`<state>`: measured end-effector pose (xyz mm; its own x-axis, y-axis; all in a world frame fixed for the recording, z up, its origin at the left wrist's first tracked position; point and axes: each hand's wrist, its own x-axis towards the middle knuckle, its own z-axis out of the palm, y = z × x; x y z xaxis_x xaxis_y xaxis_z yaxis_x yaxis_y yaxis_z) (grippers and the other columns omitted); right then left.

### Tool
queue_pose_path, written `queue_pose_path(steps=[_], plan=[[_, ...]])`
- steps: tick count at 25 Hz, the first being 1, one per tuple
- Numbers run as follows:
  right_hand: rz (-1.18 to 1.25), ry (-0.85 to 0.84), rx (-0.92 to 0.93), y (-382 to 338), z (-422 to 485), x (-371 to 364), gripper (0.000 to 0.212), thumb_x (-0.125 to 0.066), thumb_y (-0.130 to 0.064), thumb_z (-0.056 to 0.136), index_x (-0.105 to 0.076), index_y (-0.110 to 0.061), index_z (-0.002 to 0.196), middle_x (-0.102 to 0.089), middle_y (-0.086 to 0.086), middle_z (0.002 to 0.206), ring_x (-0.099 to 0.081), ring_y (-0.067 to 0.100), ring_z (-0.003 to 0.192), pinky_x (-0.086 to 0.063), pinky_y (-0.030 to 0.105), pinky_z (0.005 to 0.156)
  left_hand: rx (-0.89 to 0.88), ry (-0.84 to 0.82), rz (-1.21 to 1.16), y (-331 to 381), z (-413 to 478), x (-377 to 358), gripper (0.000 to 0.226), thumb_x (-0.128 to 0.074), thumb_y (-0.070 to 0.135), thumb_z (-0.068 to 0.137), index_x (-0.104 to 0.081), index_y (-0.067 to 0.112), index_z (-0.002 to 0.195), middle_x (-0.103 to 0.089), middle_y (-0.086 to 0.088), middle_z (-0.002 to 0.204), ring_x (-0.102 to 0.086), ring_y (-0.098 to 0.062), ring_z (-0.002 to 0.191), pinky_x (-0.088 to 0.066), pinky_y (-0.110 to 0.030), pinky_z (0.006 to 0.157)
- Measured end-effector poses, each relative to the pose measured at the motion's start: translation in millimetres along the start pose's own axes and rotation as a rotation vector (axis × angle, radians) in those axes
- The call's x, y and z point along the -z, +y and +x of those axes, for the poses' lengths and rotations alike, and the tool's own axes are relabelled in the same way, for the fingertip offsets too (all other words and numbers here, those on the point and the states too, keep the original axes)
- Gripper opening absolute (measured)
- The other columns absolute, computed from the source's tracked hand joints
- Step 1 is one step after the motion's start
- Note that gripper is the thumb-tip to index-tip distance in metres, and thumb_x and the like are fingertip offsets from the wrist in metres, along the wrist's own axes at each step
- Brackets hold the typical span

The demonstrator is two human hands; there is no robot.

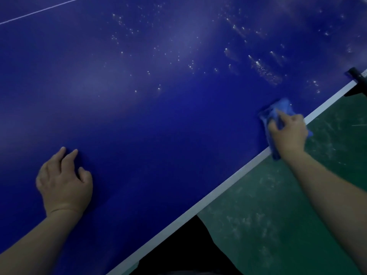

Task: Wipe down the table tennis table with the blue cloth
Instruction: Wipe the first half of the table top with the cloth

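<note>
Resting on the table tennis table (pixel 158 120), the left hand (pixel 64 181) has its fingers loosely bent, tips touching the top, holding nothing. Beyond both hands, pale specks (pixel 264 70) dot the surface; whether they are drops or dust is too blurred to tell. The right hand (pixel 288 133) curls over the blue cloth (pixel 275 112) by the white edge stripe (pixel 218 192) and hides much of it. Past that hand, a dark net clamp (pixel 357 81) is cut off.
</note>
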<state>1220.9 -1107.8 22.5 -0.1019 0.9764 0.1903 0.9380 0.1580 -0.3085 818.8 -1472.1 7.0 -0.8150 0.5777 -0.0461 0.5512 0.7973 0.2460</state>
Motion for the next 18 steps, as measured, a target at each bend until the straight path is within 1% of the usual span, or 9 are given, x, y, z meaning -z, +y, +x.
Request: queue_pose_path(steps=[1, 3, 6, 8, 11, 13, 15, 17, 18], plan=[[0.001, -0.006, -0.139, -3.5, 7.3, -1.6, 0.043, -0.054, -0.04, 0.09, -0.062, -0.025, 0.13, -0.049, 0.017, 0.112, -0.052, 0.037, 0.101, -0.041, 0.04, 0.093, 0.0, 0.004, -0.001, 0.0, 0.0, -0.4, 0.052, -0.04, 0.031, 0.088, -0.043, 0.018, 0.138, -0.033, -0.008, 0.151, -0.026, -0.036, 0.138, -0.02, -0.062, 0.111], [-0.032, -0.046, -0.135, -39.6, -8.4, -7.8, 0.041, -0.056, -0.036, 0.087, -0.064, -0.026, 0.126, -0.05, 0.018, 0.109, -0.053, 0.039, 0.098, -0.043, 0.041, 0.088, -0.004, 0.0, 0.009, -1.6, 0.6, -1.6, 0.051, -0.04, 0.032, 0.088, -0.042, 0.018, 0.138, -0.033, -0.008, 0.151, -0.026, -0.036, 0.138, -0.02, -0.062, 0.112], [0.12, -0.13, 0.321, -118.5, -88.0, -23.7, 0.038, -0.061, -0.029, 0.078, -0.072, -0.023, 0.114, -0.055, 0.014, 0.085, -0.055, 0.034, 0.076, -0.042, 0.038, 0.064, -0.004, -0.02, 0.018, -3.7, 4.7, -2.8, 0.053, -0.037, 0.036, 0.087, -0.041, 0.021, 0.139, -0.032, -0.006, 0.151, -0.027, -0.035, 0.138, -0.022, -0.063, 0.111], [0.2, -0.291, 0.679, -161.8, -146.6, -27.6, 0.039, -0.059, -0.036, 0.075, -0.072, -0.026, 0.111, -0.051, 0.007, 0.081, -0.05, 0.027, 0.07, -0.035, 0.033, 0.062, 0.01, -0.024, 0.026, -3.4, 3.4, -3.6, 0.055, -0.036, 0.037, 0.087, -0.04, 0.021, 0.139, -0.031, -0.006, 0.151, -0.027, -0.035, 0.138, -0.022, -0.063, 0.111], [0.229, -0.342, 0.873, -186.2, -119.7, -39.2, 0.039, -0.056, -0.038, 0.077, -0.072, -0.025, 0.11, -0.053, 0.009, 0.084, -0.051, 0.028, 0.073, -0.035, 0.034, 0.063, 0.003, -0.019, 0.019, -2.5, 4.2, -2.1, 0.055, -0.034, 0.038, 0.087, -0.041, 0.02, 0.139, -0.032, -0.006, 0.151, -0.028, -0.034, 0.137, -0.023, -0.062, 0.111], [0.129, -0.175, 0.67, -183.3, -54.4, -51.5, 0.039, -0.058, -0.036, 0.08, -0.072, -0.024, 0.115, -0.058, 0.015, 0.092, -0.057, 0.035, 0.084, -0.043, 0.039, 0.068, -0.003, -0.017, 0.019, -2.1, 4.6, -0.9, 0.056, -0.034, 0.037, 0.086, -0.043, 0.019, 0.138, -0.033, -0.007, 0.15, -0.028, -0.034, 0.136, -0.023, -0.062, 0.11], [0.026, -0.097, 0.244, -163.5, 11.9, -56.3, 0.038, -0.056, -0.039, 0.086, -0.066, -0.03, 0.121, -0.056, 0.016, 0.11, -0.055, 0.037, 0.101, -0.044, 0.041, 0.082, 0.002, -0.016, 0.0, -0.3, 3.9, 2.7, 0.056, -0.036, 0.036, 0.085, -0.044, 0.017, 0.137, -0.034, -0.008, 0.15, -0.028, -0.034, 0.136, -0.022, -0.061, 0.111], [0.061, -0.039, -0.146, -153.2, 26.8, -54.4, 0.037, -0.052, -0.04, 0.088, -0.064, -0.031, 0.122, -0.052, 0.014, 0.115, -0.053, 0.037, 0.105, -0.04, 0.039, 0.089, 0.014, -0.015, -0.007, 2.0, 3.0, 5.6, 0.056, -0.037, 0.033, 0.085, -0.046, 0.016, 0.138, -0.035, -0.008, 0.15, -0.028, -0.034, 0.137, -0.02, -0.06, 0.112], [0.055, -0.032, -0.205, -161.7, 12.7, -56.0, 0.038, -0.053, -0.039, 0.088, -0.064, -0.03, 0.123, -0.051, 0.014, 0.114, -0.053, 0.037, 0.104, -0.04, 0.04, 0.088, 0.016, -0.021, -0.007, 3.2, 2.0, 6.5, 0.055, -0.039, 0.032, 0.085, -0.046, 0.015, 0.138, -0.035, -0.008, 0.15, -0.029, -0.034, 0.137, -0.02, -0.059, 0.112]])
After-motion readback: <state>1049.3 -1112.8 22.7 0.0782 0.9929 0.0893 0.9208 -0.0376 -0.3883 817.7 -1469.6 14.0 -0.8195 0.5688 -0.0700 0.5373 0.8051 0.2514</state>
